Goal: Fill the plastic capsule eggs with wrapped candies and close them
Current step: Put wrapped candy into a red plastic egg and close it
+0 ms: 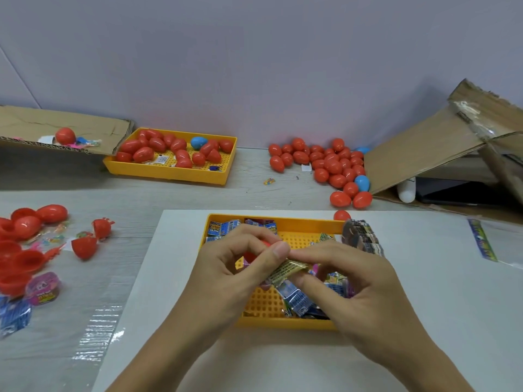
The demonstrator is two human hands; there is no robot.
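Both hands meet over the near yellow perforated plastic tray (283,322), fingers curled inward toward each other.

Left hand (226,267): fingers curled round a red plastic capsule egg half (256,253), mostly hidden; only a sliver of red shows between forefinger and thumb. The left thumb (276,254) lies across the top, its tip touching the right forefinger.

Right hand (348,281): thumb and forefinger pinch a gold foil-wrapped candy (285,271), which sits tilted directly under the left thumb, one end against the egg half. Whether it is partly inside the egg cannot be told.

Below and behind the fingers, in the tray: loose blue wrapped candies (297,299), more at the far left corner beyond the left knuckles. A dark stack of wrapped candies (360,236) stands at the tray's far right corner, beyond the right hand.

The tray rests on a white sheet (424,321).

Well to the left of the left hand: open red egg halves (25,244). Far beyond the fingertips: a second yellow tray of closed red eggs (172,154), with one blue egg, and a loose heap of closed red eggs (331,165) beside a torn brown cardboard box (424,148).
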